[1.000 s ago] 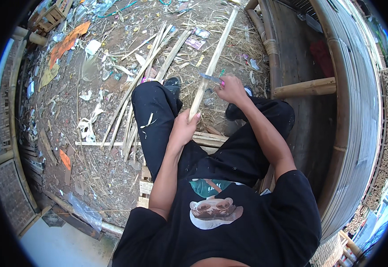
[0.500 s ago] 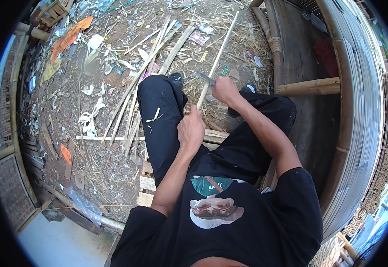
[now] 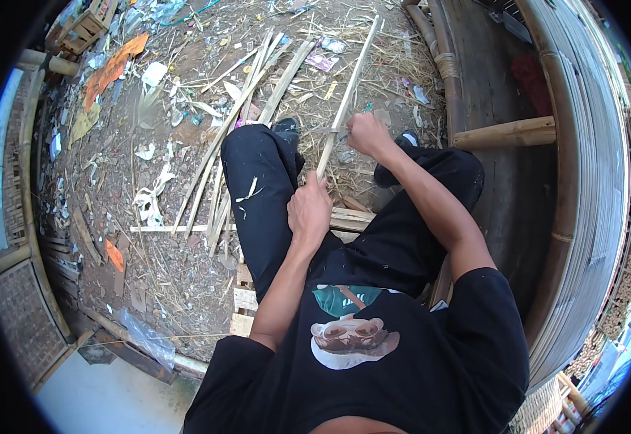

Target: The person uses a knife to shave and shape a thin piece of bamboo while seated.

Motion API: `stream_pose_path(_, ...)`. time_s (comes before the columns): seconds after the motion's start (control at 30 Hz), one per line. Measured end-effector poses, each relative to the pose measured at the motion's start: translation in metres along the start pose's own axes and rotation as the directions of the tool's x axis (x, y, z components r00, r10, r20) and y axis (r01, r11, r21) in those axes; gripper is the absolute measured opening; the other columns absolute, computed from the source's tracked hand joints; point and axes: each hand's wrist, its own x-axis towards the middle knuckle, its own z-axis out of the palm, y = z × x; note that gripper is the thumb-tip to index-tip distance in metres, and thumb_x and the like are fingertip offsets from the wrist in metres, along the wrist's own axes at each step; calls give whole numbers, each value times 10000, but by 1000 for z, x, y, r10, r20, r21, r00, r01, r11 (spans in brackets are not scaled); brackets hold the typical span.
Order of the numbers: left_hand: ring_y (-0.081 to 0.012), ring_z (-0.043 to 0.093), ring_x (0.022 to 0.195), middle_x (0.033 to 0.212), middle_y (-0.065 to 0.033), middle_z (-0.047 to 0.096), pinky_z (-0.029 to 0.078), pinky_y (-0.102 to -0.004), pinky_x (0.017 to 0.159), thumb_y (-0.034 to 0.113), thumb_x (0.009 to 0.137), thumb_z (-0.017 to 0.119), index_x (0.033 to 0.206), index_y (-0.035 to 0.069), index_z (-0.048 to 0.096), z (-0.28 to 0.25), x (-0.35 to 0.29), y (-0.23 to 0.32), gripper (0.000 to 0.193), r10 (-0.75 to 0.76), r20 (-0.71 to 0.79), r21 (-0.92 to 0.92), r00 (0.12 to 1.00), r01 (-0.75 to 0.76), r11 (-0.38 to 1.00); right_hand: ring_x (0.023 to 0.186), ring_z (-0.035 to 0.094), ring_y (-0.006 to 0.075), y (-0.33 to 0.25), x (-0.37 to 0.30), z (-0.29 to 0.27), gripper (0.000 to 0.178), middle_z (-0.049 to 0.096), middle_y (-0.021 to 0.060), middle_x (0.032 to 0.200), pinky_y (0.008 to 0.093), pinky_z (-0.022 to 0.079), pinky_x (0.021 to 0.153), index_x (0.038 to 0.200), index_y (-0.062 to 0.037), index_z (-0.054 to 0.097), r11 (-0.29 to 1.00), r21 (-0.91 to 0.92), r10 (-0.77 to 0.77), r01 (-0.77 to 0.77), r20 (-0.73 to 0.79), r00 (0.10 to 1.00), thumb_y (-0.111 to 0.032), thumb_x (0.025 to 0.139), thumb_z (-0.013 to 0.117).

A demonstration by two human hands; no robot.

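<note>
Between my knees a long pale bamboo strip (image 3: 352, 90) slants up and away to the right. Its near end is gripped by my left hand (image 3: 310, 210), fingers wrapped round it. My right hand (image 3: 368, 136) is closed on a knife, whose grey blade (image 3: 325, 130) points left and lies across the strip. The knife's handle is hidden in the fist. Thin curled shavings (image 3: 250, 191) cling to my left trouser leg.
Several split bamboo strips (image 3: 211, 153) lie on the littered ground left of my left leg. A bamboo-framed bench (image 3: 503, 137) runs along my right. Orange scrap (image 3: 117, 66) and a clear plastic bag (image 3: 147, 338) lie to the left.
My right hand and the knife have shifted slightly, and the blade now lies more level across the strip. The strip's far end has swung a little left. My left hand keeps its grip.
</note>
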Motion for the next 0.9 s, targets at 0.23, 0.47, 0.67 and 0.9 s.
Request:
stream_pose_path(0.23, -455, 622, 686, 686, -256, 622, 479, -546, 610, 217, 952, 511, 945, 15, 535, -2, -2, 1, 203, 9, 2, -4, 1000, -9, 1000, 842, 651, 453, 13, 10, -19, 165, 643, 307, 809, 502, 538, 756, 782, 63, 661, 976, -38, 215, -215, 6, 977, -67, 704, 597)
stream_pose_path(0.47, -464, 612, 678, 670, -257, 613, 473, -549, 607, 217, 953, 510, 937, 16, 534, 0, -4, -1, 203, 20, -15, -27, 1000, -20, 999, 787, 641, 471, 11, 8, -13, 167, 628, 322, 779, 498, 539, 739, 728, 68, 654, 997, -24, 78, -77, 55, 995, -76, 683, 583)
stream_pose_path(0.67, -463, 611, 670, 657, -251, 608, 474, -551, 606, 222, 954, 511, 936, 18, 531, -3, -2, 0, 205, 16, -31, -21, 999, -16, 1000, 786, 637, 446, 10, 9, -3, 148, 630, 298, 760, 498, 522, 719, 712, 45, 646, 995, 67, 67, -71, 73, 995, -98, 683, 622)
stream_pose_path(0.9, -462, 611, 665, 656, -252, 606, 472, -553, 600, 220, 956, 510, 923, 22, 525, -4, -4, 0, 202, 23, -35, -28, 999, -24, 999, 785, 638, 452, 8, 16, -17, 150, 624, 308, 762, 489, 525, 729, 716, 58, 637, 980, 80, 176, -183, 86, 981, -80, 674, 595)
